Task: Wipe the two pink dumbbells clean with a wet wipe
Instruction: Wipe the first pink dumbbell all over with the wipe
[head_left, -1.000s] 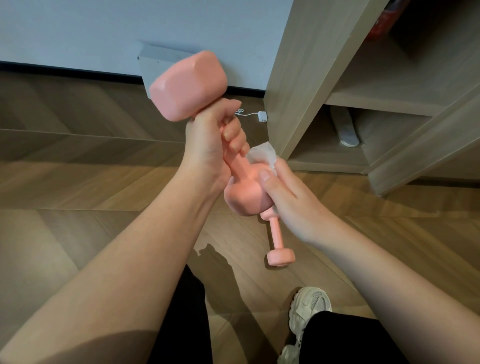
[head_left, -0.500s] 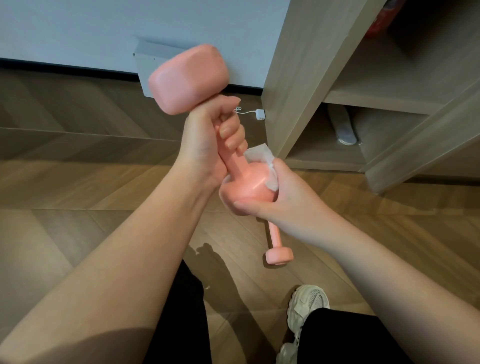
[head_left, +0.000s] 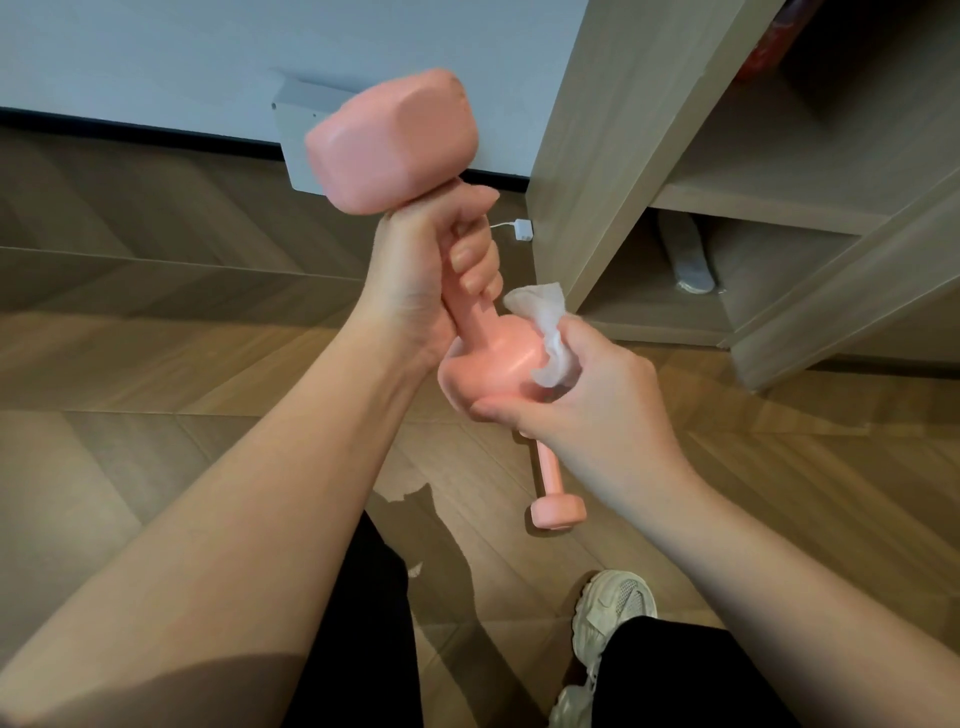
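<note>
I can read no text, number, brand or sign anywhere in my view. The red packet (head_left: 762, 49) on the far right shelf (head_left: 779, 202) is too blurred, and too much cut off by the cupboard edge, for me to make out any lettering.
</note>
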